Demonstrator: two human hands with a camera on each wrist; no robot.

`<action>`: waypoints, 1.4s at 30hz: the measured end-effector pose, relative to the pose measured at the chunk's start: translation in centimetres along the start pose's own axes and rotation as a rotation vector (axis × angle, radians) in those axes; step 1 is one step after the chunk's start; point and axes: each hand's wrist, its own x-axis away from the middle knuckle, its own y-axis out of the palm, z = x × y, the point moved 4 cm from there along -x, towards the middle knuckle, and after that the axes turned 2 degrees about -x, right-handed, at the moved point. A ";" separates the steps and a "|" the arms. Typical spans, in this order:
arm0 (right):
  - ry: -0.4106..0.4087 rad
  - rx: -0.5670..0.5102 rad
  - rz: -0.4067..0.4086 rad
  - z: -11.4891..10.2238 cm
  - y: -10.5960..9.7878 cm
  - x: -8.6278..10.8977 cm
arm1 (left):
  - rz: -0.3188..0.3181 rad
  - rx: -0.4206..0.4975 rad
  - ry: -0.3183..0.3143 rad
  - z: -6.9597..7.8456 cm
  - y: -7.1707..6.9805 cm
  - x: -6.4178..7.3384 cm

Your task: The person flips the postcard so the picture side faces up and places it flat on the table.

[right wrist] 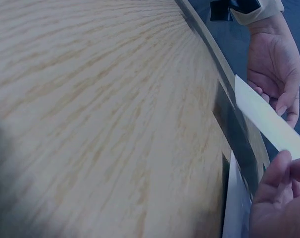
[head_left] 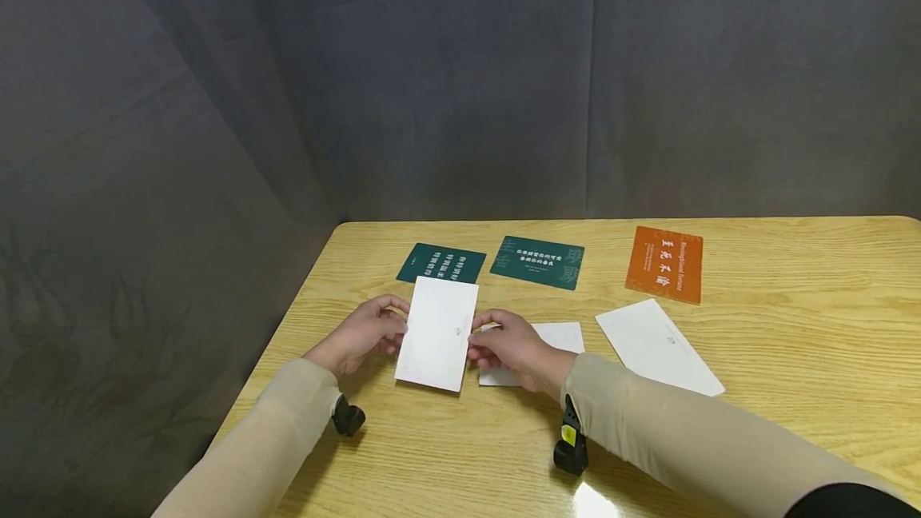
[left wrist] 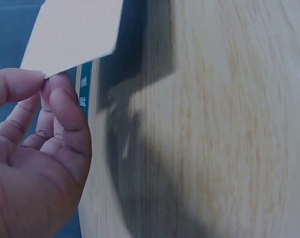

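Note:
A white card [head_left: 436,334], bearing a small mark near its right side, is held up between both hands over the table. My left hand [head_left: 368,334] pinches its left edge between thumb and fingers; the left wrist view shows the thumb [left wrist: 19,84] on the card's edge. On the opposite edge, my right hand [head_left: 514,350] pinches it with thumb and fingertips. The card's shadow falls on the wood in the left wrist view. Beneath the right hand lies a second white card [head_left: 564,336], partly hidden by that hand.
Along the back lie a green card [head_left: 449,260] with white writing, partly covered by the held card, another green card [head_left: 538,262], and an orange card [head_left: 665,265]. A third white card [head_left: 658,346] lies right of the right hand. Grey cloth [head_left: 460,102] hangs behind the wooden table [head_left: 813,326].

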 end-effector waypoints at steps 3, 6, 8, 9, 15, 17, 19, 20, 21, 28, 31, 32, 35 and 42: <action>-0.018 0.019 0.016 -0.1 -0.2 -0.1 | -0.009 0.001 0.030 0.3 0.0 0.1; -0.036 0.035 0.030 -0.3 -0.3 -0.2 | -0.021 -0.011 0.054 0.8 0.0 0.3; -0.047 0.041 0.034 -0.4 -0.3 -0.2 | -0.024 -0.018 0.071 1.2 -0.1 0.4; -0.053 0.043 0.034 -0.5 -0.3 -0.2 | -0.025 -0.020 0.081 1.4 -0.2 0.4; -0.050 0.015 0.037 -1.2 -0.2 -0.2 | -0.022 -0.012 0.138 3.2 -1.0 0.6; -0.038 -0.013 0.036 -1.3 -0.2 -0.2 | -0.022 -0.012 0.145 3.6 -1.2 0.7; -0.032 -0.042 0.031 -1.3 -0.2 -0.2 | -0.018 -0.016 0.151 3.9 -1.3 0.7; -0.034 -0.060 0.025 -1.3 -0.2 -0.2 | -0.014 -0.018 0.153 4.0 -1.3 0.8; -0.035 -0.078 0.020 -1.3 -0.2 -0.2 | -0.010 -0.021 0.155 4.1 -1.3 0.8; -0.071 -0.121 0.002 -1.5 -0.1 -0.4 | -0.001 0.012 0.170 4.3 -1.4 1.0; -0.090 -0.107 0.002 -1.6 0.0 -0.4 | -0.007 0.036 0.179 4.3 -1.4 0.9; -0.098 -0.104 0.003 -1.7 0.0 -0.4 | -0.008 0.040 0.181 4.3 -1.4 0.9; -0.111 -0.108 0.006 -1.7 -0.1 -0.4 | -0.011 0.040 0.176 4.2 -1.5 0.8; -0.122 -0.114 0.001 -1.5 -0.2 -0.5 | -0.017 0.063 0.165 3.9 -1.7 0.7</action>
